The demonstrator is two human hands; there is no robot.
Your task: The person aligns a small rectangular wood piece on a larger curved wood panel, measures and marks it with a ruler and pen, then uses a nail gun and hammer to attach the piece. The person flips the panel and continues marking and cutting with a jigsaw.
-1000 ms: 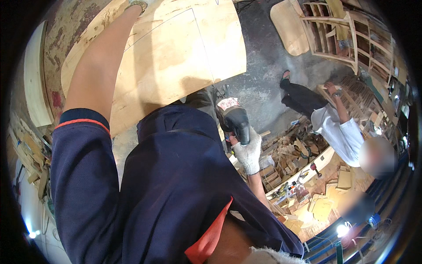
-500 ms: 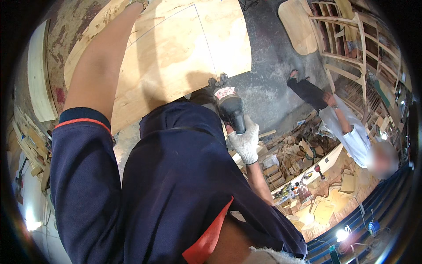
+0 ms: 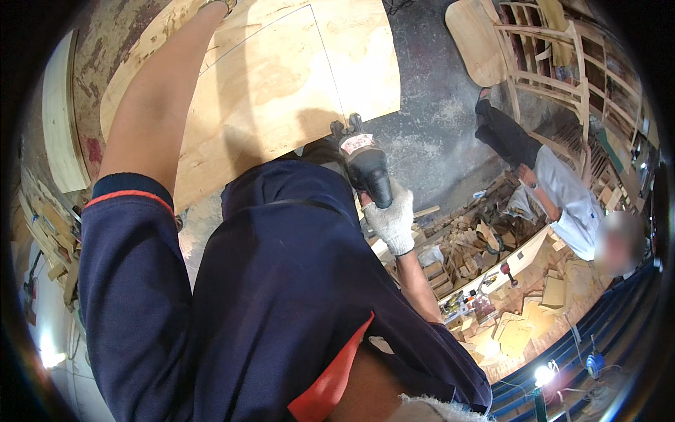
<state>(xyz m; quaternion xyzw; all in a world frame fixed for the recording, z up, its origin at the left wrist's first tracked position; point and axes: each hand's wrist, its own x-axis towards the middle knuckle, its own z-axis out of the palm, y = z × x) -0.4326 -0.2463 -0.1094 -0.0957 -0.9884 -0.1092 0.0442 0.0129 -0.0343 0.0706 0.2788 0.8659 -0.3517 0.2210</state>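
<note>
My right hand (image 3: 391, 219), in a white knitted glove, is closed around the rear of a black jigsaw (image 3: 370, 176) with a red-and-white label. The jigsaw's metal front end is at the near right edge of a large pale plywood sheet (image 3: 281, 77), where a drawn line meets that edge. The blade is hidden. My left forearm (image 3: 151, 116) stretches across the sheet's left part to the top edge, where something is worn round the wrist. The left hand itself is cut off by the picture's edge. A shadow falls across the sheet.
A co-worker (image 3: 562, 190) in a light top and dark trousers stands at the right by a wooden frame (image 3: 580, 91). A rounded board (image 3: 477, 42) leans there. Wood offcuts (image 3: 467, 246) lie in a heap; tools (image 3: 464, 304) lie beside it. A long plank (image 3: 60, 116) is at the left.
The jigsaw and my right hand have shifted only slightly up in the picture. The co-worker has moved toward the wooden frame, with the feet and body shifted to the right.
</note>
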